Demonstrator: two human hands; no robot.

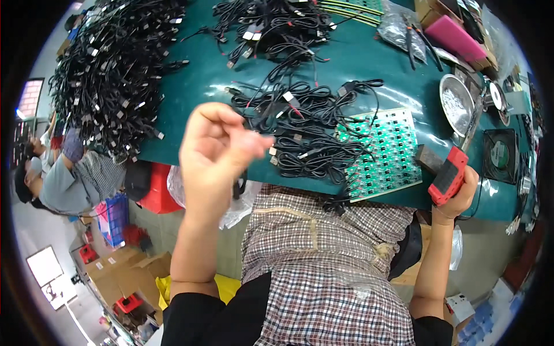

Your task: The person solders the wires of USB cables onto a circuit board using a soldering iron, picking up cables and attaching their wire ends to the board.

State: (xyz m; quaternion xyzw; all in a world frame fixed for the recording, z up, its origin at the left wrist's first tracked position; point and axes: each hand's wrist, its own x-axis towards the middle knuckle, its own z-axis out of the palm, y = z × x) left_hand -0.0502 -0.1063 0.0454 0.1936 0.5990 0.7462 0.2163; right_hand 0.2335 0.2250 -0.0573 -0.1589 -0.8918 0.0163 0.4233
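Note:
My left hand (210, 153) is raised above the near edge of the table, its fingers loosely curled and partly blurred, with nothing visible in them. Beside it on the right lie bundles of black cables (314, 155) with pale plugs. My right hand (461, 196) grips a red handheld device (449, 176) with a dark grey panel, at the right front of the table. A panel of green circuit boards (386, 153) lies between the hands, partly covered on its left by cables. A small dark block (430, 158) touches or nearly touches the red device.
A large heap of black cables (109, 75) fills the far left. More cables (277, 29) lie at the back. On the right are a metal bowl (456, 104), pliers (411, 46), a solder reel (495, 95) and a square fan (500, 155). A person (69, 179) sits at left.

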